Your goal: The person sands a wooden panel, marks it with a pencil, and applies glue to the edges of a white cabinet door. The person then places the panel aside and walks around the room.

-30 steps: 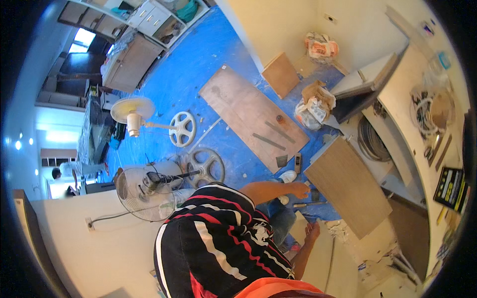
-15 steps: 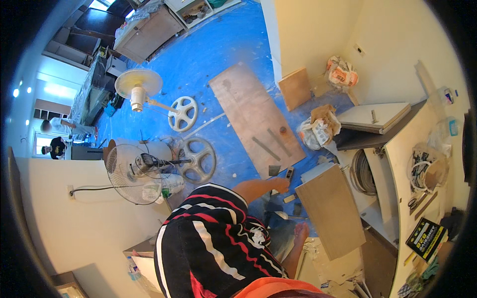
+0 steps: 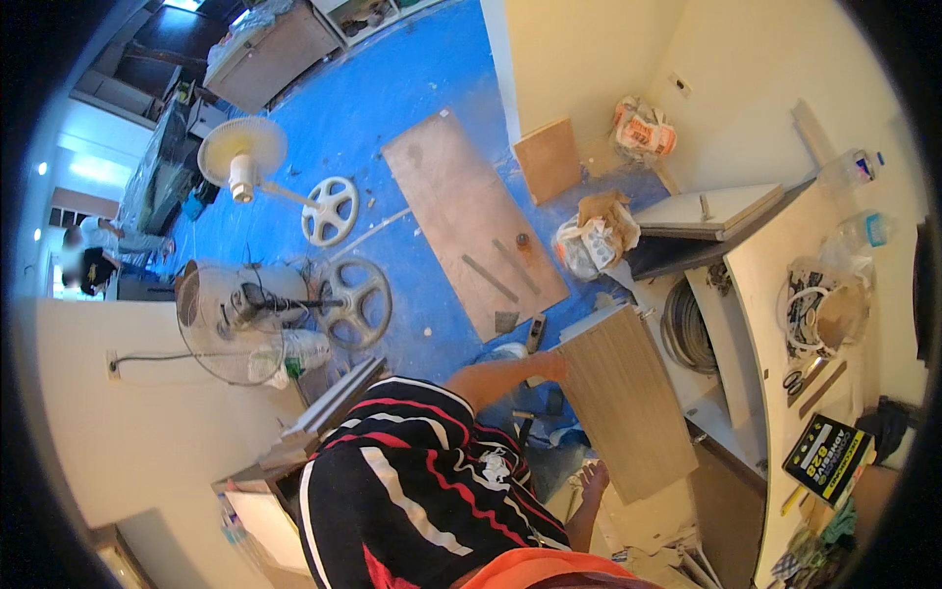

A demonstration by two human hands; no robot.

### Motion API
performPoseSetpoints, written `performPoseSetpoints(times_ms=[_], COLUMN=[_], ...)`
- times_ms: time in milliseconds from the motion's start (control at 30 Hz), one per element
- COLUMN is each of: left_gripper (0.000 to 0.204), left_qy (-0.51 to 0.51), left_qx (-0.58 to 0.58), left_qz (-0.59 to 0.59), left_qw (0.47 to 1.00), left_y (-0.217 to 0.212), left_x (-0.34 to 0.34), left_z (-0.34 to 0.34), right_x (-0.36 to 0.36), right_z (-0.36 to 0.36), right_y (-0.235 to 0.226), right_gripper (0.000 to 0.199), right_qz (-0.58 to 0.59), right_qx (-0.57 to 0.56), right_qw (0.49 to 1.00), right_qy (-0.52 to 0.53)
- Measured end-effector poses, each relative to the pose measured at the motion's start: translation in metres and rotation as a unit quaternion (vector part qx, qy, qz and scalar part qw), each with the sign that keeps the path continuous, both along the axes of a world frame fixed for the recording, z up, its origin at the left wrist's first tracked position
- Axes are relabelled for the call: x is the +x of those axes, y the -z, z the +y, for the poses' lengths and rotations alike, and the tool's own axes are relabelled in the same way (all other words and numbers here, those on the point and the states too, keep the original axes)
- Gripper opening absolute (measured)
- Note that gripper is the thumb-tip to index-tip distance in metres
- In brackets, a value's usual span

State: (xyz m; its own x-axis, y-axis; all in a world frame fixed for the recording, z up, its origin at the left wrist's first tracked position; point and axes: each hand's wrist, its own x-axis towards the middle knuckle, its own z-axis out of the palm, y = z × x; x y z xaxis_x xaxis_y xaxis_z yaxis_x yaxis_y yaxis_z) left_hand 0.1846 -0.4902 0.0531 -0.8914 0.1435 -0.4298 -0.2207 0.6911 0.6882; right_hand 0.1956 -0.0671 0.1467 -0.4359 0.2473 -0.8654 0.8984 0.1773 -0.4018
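My left hand (image 3: pixel 555 367) reaches out from my striped shirt and grips the near corner of a light wooden panel (image 3: pixel 628 402) that leans by a cabinet. My right hand (image 3: pixel 592 481) is lower down, its fingers spread, close to the panel's lower edge and holding nothing. Small dark tools (image 3: pixel 535 332) lie on the blue floor (image 3: pixel 412 88) just beyond my left hand.
A long brown board (image 3: pixel 471 221) lies on the blue floor with a smaller square board (image 3: pixel 548 159) leaning on the wall. A standing fan (image 3: pixel 231 319), fan bases (image 3: pixel 330 210) and crumpled bags (image 3: pixel 594 236) surround it. A cluttered counter (image 3: pixel 785 294) runs along the right.
My left hand has moved from the tools on the floor to the corner of the wooden panel. The view has swung, bringing the panel closer to the middle.
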Motion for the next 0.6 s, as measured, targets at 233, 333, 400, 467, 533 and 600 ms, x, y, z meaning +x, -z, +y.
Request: performPoseSetpoints(times_ms=[233, 333, 400, 467, 533, 600], left_gripper=[0.041, 0.045, 0.05, 0.053, 0.054, 0.057], left_qy=[-0.15, -0.372, -0.362, -0.401, -0.446, -0.442], left_qx=[-0.094, -0.062, -0.145, -0.144, -0.114, -0.102], left_qz=[-0.082, -0.001, 0.068, 0.097, 0.043, 0.052], left_qw=[0.981, 0.926, 0.918, 0.899, 0.886, 0.89], left_y=[-0.005, -0.011, -0.004, 0.013, 0.032, 0.046], left_x=[-0.053, -0.076, -0.094, -0.117, -0.133, -0.142], left_z=[-0.02, -0.011, -0.007, -0.001, 0.006, 0.014], right_x=[-0.108, -0.159, -0.189, -0.214, -0.228, -0.232], right_z=[0.194, 0.267, 0.291, 0.311, 0.32, 0.319], right_y=[0.137, 0.162, 0.168, 0.166, 0.164, 0.165], right_gripper=[0.039, 0.053, 0.057, 0.056, 0.053, 0.051], right_qz=[0.185, 0.287, 0.376, 0.359, 0.313, 0.259], right_qx=[0.054, 0.118, 0.233, 0.271, 0.224, 0.182], right_qw=[0.968, 0.928, 0.863, 0.87, 0.903, 0.921], right_qy=[-0.161, -0.206, -0.244, -0.202, -0.189, -0.227])
